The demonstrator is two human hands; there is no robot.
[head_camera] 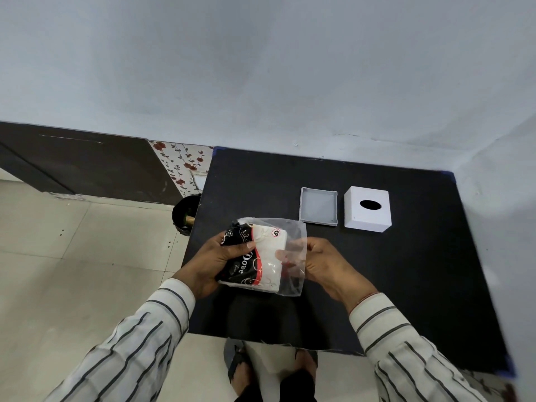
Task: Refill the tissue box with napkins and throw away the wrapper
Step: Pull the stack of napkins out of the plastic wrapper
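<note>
I hold a napkin pack (261, 256) above the near part of the black table (406, 285). Its wrapper is black, red and white at the left and clear plastic at the right, with white napkins inside. My left hand (214, 259) grips the printed end. My right hand (322, 262) pinches the clear open end of the wrapper, fingers partly inside it. The white tissue box cover (367, 219) with its oval slot stands at the back right. Its shallow grey base tray (319, 207) lies just left of it, holding nothing.
A dark round bin (185, 214) stands on the tiled floor by the table's left edge, something brown inside. The grey wall runs behind and to the right of the table. My feet (269, 369) are at the table's front edge.
</note>
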